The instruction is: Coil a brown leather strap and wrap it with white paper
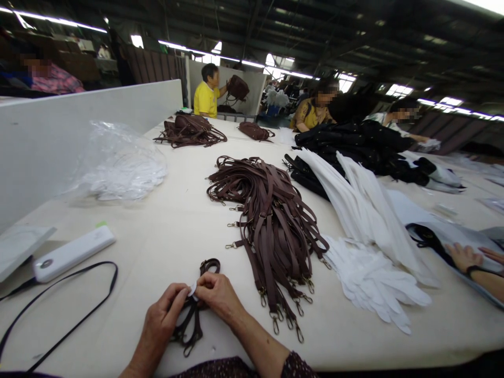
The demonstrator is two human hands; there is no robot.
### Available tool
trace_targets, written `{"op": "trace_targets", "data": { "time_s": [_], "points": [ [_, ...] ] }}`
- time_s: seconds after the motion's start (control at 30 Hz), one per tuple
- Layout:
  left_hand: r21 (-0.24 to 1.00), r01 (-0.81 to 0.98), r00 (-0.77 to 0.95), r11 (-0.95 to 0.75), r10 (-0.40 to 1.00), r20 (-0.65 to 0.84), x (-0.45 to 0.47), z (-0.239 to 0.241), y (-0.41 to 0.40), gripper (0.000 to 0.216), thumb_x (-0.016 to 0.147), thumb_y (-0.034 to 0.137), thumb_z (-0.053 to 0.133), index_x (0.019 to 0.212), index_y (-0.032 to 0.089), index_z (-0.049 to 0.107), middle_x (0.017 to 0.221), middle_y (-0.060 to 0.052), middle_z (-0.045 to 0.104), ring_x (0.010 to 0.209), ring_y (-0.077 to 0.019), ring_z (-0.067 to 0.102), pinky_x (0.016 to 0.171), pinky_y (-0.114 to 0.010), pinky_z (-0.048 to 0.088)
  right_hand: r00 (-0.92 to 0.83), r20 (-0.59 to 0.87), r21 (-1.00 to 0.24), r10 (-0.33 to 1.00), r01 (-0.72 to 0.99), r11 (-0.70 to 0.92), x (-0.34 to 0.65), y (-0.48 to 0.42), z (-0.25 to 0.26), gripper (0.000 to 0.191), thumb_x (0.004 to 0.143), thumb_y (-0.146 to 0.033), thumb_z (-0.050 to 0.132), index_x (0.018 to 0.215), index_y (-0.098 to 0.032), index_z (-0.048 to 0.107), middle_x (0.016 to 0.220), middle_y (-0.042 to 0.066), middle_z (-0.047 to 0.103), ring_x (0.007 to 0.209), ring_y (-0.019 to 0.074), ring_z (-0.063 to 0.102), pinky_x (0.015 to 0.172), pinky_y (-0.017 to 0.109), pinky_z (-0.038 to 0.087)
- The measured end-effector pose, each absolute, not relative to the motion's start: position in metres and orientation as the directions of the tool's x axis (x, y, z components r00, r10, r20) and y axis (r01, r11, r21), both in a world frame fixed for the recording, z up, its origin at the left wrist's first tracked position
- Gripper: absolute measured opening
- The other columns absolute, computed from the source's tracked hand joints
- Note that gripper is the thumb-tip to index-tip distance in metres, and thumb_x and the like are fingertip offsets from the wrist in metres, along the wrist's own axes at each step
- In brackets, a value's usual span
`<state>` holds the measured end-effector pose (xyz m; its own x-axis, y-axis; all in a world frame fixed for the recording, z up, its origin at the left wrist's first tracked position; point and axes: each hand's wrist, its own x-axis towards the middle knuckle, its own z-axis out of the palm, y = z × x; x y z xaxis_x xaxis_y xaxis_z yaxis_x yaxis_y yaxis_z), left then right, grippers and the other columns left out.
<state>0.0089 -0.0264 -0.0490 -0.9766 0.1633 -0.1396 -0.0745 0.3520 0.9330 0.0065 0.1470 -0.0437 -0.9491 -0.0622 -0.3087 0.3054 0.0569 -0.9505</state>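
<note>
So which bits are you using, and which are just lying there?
In use: folded brown strap and small white tag, pinched by left hand and right hand; probably the pile of brown straps.
Lying about: plastic bag, white device, black cord, white sheets.

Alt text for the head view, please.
The left hand and right hand pinch a small white round tag against a folded dark brown leather strap over a cream table. Beyond lie a pile of brown straps with metal clips.
</note>
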Motion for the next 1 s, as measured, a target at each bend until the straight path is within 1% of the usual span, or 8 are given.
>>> {"op": "trace_targets", "data": {
  "time_s": [0.1,0.17,0.3,0.47,0.57,0.63,0.8,1.0],
  "points": [
    [0.93,-0.117,-0.972,0.348,0.154,-0.179,0.009,-0.042,-0.023,0.036,0.088,0.06,0.053,0.092,0.025,0.063,0.084,0.003,0.065,0.082,-0.0178,0.058,0.075,-0.024,0.044,-0.949,-0.313,-0.949,-0.045,0.311,0.048,0.007,0.147,-0.041,0.011,0.074,-0.024,0.061,0.079,-0.018,0.068,0.066,-0.001,0.065,0.058,0.0138,0.064,0.055,0.022,0.048],
    [0.932,-0.133,-0.969,0.336,0.155,-0.194,0.007,-0.042,-0.022,0.037,0.086,0.06,0.056,0.094,0.024,0.061,0.081,0.003,0.066,0.08,-0.018,0.059,0.073,-0.025,0.044,-0.951,-0.307,-0.951,-0.039,0.306,0.047,0.008,0.147,-0.039,0.011,0.073,-0.024,0.061,0.079,-0.018,0.068,0.067,-0.001,0.065,0.057,0.0138,0.064,0.055,0.022,0.048],
    [0.942,-0.172,-0.964,0.286,0.15,-0.222,0.002,-0.047,-0.023,0.04,0.083,0.059,0.062,0.103,0.024,0.059,0.089,0.001,0.072,0.09,-0.0193,0.066,0.081,-0.026,0.047,-0.956,-0.29,-0.957,-0.044,0.289,0.036,0.008,0.146,-0.038,0.012,0.075,-0.025,0.062,0.08,-0.018,0.07,0.067,-0.001,0.064,0.057,0.0127,0.063,0.055,0.022,0.047],
    [0.939,-0.198,-0.944,0.281,0.202,-0.26,-0.001,-0.05,-0.026,0.041,0.083,0.059,0.061,0.103,0.023,0.06,0.096,-0.001,0.073,0.097,-0.0222,0.066,0.087,-0.029,0.047,-0.952,-0.305,-0.951,-0.029,0.306,-0.04,0.008,0.145,-0.042,0.014,0.075,-0.03,0.067,0.081,-0.017,0.07,0.065,-0.002,0.063,0.056,0.0105,0.059,0.055,0.02,0.044],
    [0.937,-0.224,-0.93,0.266,0.229,-0.287,-0.002,-0.051,-0.028,0.044,0.083,0.061,0.061,0.104,0.022,0.059,0.095,-0.001,0.072,0.095,-0.0221,0.065,0.085,-0.03,0.046,-0.944,-0.329,-0.942,-0.011,0.329,-0.06,0.008,0.144,-0.043,0.018,0.073,-0.033,0.071,0.08,-0.017,0.069,0.066,-0.002,0.063,0.056,0.0106,0.059,0.055,0.021,0.045],
    [0.94,-0.235,-0.924,0.247,0.244,-0.295,-0.003,-0.053,-0.029,0.045,0.083,0.061,0.061,0.105,0.022,0.057,0.095,-0.002,0.072,0.093,-0.0222,0.065,0.084,-0.03,0.046,-0.948,-0.317,-0.948,-0.021,0.318,-0.037,0.008,0.145,-0.043,0.018,0.074,-0.033,0.07,0.082,-0.017,0.069,0.068,-0.001,0.064,0.058,0.0111,0.06,0.056,0.021,0.046],
    [0.946,-0.24,-0.911,0.219,0.286,-0.297,-0.007,-0.059,-0.033,0.044,0.085,0.059,0.061,0.106,0.021,0.056,0.097,-0.003,0.071,0.093,-0.0217,0.064,0.083,-0.03,0.046,-0.957,-0.287,-0.958,-0.039,0.286,0.036,0.009,0.148,-0.045,0.018,0.077,-0.024,0.061,0.09,-0.018,0.072,0.073,0.0,0.068,0.064,0.0134,0.065,0.062,0.024,0.05],
    [0.944,-0.23,-0.903,0.236,0.312,-0.297,-0.01,-0.06,-0.034,0.039,0.085,0.057,0.062,0.099,0.02,0.057,0.086,-0.001,0.067,0.081,-0.0183,0.059,0.072,-0.028,0.042,-0.954,-0.298,-0.954,-0.02,0.298,-0.025,0.007,0.144,-0.049,0.016,0.074,-0.022,0.063,0.089,-0.018,0.066,0.068,-0.003,0.065,0.06,0.0121,0.063,0.057,0.022,0.047]
  ]
}}
